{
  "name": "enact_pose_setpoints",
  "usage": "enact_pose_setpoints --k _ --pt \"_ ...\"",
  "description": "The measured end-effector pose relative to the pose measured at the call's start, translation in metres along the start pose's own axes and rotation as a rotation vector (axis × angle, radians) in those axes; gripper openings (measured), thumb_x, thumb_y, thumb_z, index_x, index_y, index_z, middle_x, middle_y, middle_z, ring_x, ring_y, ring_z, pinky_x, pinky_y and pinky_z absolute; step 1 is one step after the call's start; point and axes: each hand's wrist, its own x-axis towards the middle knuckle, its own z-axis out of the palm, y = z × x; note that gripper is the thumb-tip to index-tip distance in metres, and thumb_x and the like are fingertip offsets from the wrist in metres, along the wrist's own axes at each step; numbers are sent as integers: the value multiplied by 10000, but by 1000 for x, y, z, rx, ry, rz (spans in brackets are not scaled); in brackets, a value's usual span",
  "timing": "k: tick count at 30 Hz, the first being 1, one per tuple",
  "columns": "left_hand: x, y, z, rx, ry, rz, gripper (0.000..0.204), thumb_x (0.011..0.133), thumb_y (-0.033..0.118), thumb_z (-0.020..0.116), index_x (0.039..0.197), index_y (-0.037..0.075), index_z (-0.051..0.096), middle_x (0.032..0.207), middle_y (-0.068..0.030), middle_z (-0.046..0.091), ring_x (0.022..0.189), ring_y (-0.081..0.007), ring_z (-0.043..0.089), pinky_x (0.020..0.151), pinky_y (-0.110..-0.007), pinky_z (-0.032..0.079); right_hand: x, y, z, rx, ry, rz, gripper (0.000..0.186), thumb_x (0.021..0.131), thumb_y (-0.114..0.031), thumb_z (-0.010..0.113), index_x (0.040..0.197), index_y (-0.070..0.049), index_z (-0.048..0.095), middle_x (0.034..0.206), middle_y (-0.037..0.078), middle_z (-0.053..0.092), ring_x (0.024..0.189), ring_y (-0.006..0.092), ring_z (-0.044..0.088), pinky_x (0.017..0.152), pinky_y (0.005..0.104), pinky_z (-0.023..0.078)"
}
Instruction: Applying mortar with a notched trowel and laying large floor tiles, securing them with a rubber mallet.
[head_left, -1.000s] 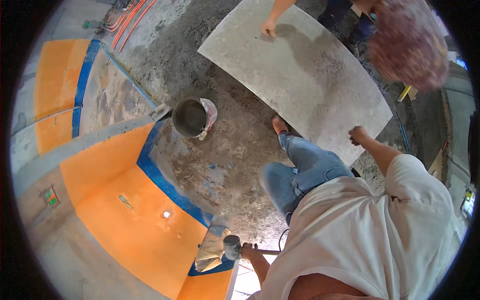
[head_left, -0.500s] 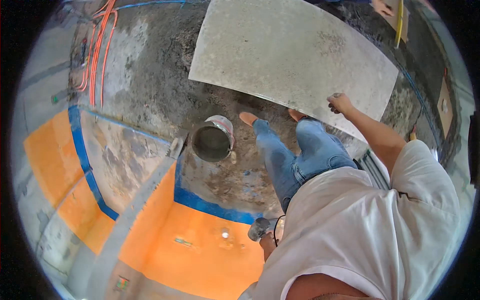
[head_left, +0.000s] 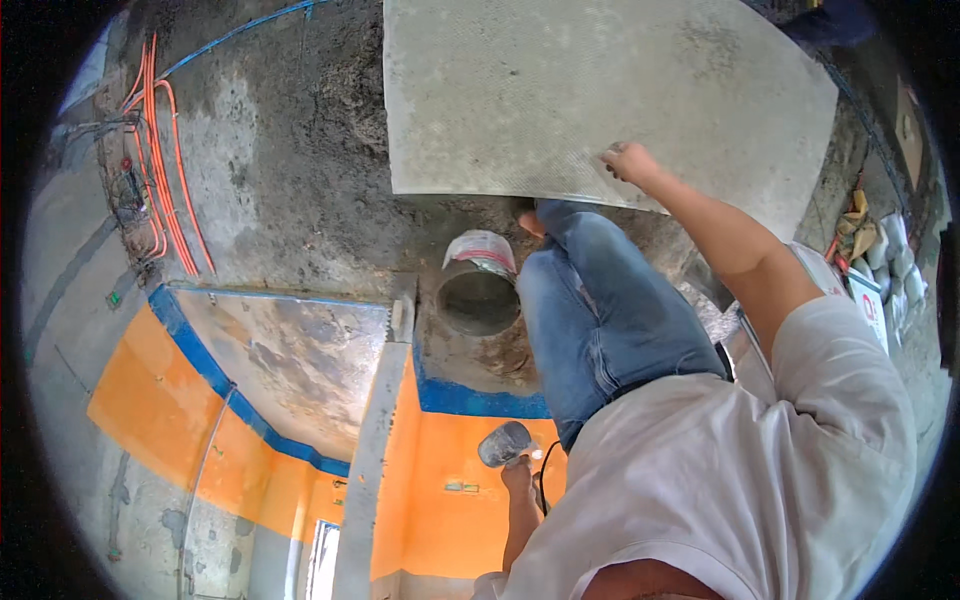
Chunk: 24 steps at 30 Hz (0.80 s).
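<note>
My left hand point(head_left: 518, 473) is closed on a mallet, whose dark grey head point(head_left: 503, 443) sticks out above the fingers; most of its handle is hidden. My right hand point(head_left: 630, 162), its arm stretched forward, is over the near part of a large pale grey slab point(head_left: 560, 80). Those fingers are curled, and I cannot make out whether anything is inside them. The slab's surface looks finely ridged, with a darker patch at its far right. Close to my legs stands a white bucket point(head_left: 478, 252) with grey material inside.
A low wall point(head_left: 378, 440) with a toothed flat tool point(head_left: 402, 318) on its top runs left of the bucket. Beyond it are orange and blue painted walls point(head_left: 465, 450). Orange conduits point(head_left: 165, 170) rise from the rough floor. Several pale bags point(head_left: 890, 265) lie at right.
I have stepped and turned, so the slab, bucket and wall sit differently in view. My right hand is now farther over the slab. The mallet is raised slightly higher in view.
</note>
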Motion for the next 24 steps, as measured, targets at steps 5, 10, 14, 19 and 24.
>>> enact_pose_setpoints --k 5,10,14,19,24 --pt "2 33 -22 7 -6 79 102 688 22 637 725 80 563 601 -17 492 509 -153 499 432 -309 384 32 -78 52 146 -112 -20 374 814 -381 569 874 -21 651 789 147 665 708 274 641 705 388 504" --pt "-7 71 -43 125 39 46 63 754 72 594 698 55 569 645 -29 537 528 -142 518 402 -320 433 75 -156 86 336 -105 -47 322 811 -315 640 806 7 629 670 77 595 558 135 554 512 285 446" --pt "12 92 -86 292 4 33 56 761 91 615 727 55 588 658 -21 544 562 -158 547 415 -370 483 74 -234 98 323 69 -155 469 805 -349 564 1144 -24 558 949 199 643 887 360 614 794 434 483" --pt "62 134 -143 927 57 497 229 743 250 635 771 22 642 645 -75 629 566 -201 628 552 -329 493 64 -301 88 -103 141 -261 614 807 -226 507 1361 -29 327 1021 211 625 960 366 596 842 436 466" --pt "177 213 -168 950 45 94 221 721 253 635 840 70 664 715 -87 666 570 -237 638 590 -388 519 85 -300 104 -121 188 -115 652 802 -166 517 1399 -58 276 1170 213 559 1088 346 537 908 430 434"
